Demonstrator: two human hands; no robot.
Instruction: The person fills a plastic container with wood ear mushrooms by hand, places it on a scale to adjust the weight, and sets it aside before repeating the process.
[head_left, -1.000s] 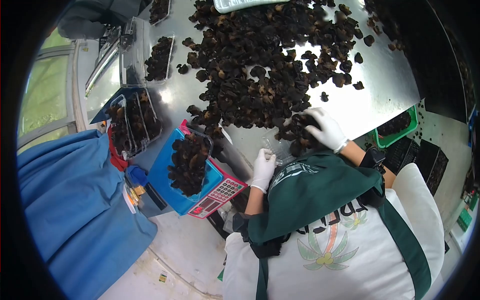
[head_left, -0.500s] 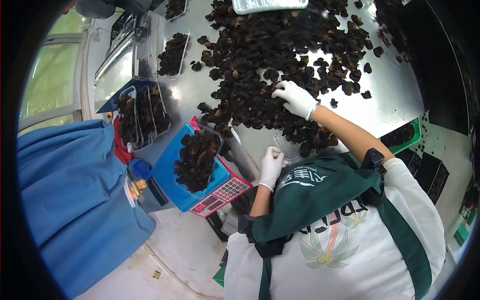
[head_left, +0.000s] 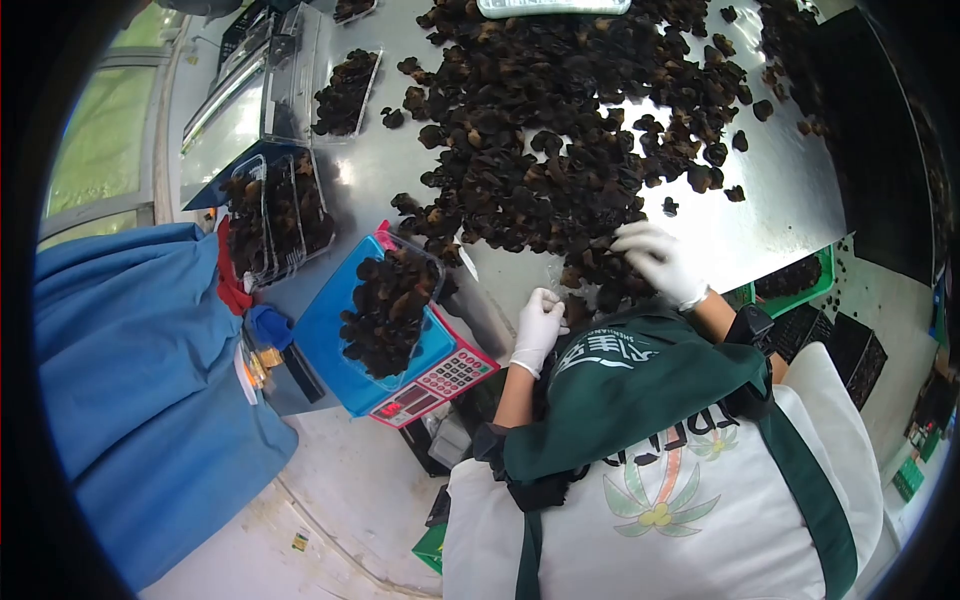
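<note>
A scale [head_left: 333, 305] bearing 1 clear tray [head_left: 436, 268] of dark pieces stood at left. The left hand [head_left: 538, 330] had its fingers curled together; any pinch could not be told. The dark clump [head_left: 607, 278] lay between the 2 hands, beneath the right hand's [head_left: 662, 265] loosely spread fingers.

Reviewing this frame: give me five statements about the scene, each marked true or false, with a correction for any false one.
1. The scale bears a clear tray of dark pieces. True.
2. Both hands are bare. False: the left hand and right hand wear white gloves.
3. A loose dark pile lies on the metal table. True.
4. The green crate stands on the tabletop. False: the green crate is beyond the table's edge.
5. The scale's platform is blue. True.
</note>
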